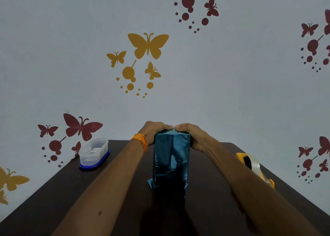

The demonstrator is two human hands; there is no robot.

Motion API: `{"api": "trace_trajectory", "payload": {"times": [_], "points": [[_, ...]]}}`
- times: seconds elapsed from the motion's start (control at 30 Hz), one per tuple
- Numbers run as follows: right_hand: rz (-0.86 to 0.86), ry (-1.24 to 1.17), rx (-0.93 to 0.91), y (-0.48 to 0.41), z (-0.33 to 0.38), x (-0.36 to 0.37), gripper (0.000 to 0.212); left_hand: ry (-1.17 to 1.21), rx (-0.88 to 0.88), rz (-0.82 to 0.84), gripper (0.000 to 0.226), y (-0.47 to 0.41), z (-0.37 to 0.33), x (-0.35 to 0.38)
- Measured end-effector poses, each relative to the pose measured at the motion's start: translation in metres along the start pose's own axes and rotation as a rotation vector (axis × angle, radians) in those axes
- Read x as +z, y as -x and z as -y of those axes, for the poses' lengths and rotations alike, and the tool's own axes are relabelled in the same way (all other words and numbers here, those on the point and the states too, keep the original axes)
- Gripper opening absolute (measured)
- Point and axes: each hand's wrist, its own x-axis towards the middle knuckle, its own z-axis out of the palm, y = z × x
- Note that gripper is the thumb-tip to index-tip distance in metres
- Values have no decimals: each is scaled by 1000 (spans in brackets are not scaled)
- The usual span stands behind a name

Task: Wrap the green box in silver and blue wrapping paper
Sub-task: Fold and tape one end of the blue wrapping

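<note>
The box (171, 160) stands upright in the middle of the dark table (114, 191), covered in shiny blue wrapping paper; no green shows. My left hand (153, 130) grips its top far edge from the left, an orange thread band on the wrist. From the right, my right hand (191, 135) grips the same top end. The fingertips of both hands meet at the top, pinching the paper there. A small flap of paper sticks out at the box's lower left corner.
A clear plastic container with a blue lid (94, 153) lies upside down at the table's back left. A yellow tape dispenser with clear tape (253, 166) lies at the right, partly behind my right forearm. A wall with butterfly decals stands behind the table.
</note>
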Motion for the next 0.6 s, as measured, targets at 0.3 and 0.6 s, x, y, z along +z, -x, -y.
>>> {"api": "trace_trajectory", "payload": {"times": [0.3, 0.6], "points": [[-17, -35, 17, 3, -1, 2, 6, 261, -7, -60, 35, 0, 10, 0], [-20, -29, 27, 2, -1, 3, 10, 232, 10, -99, 40, -10, 16, -2]]}}
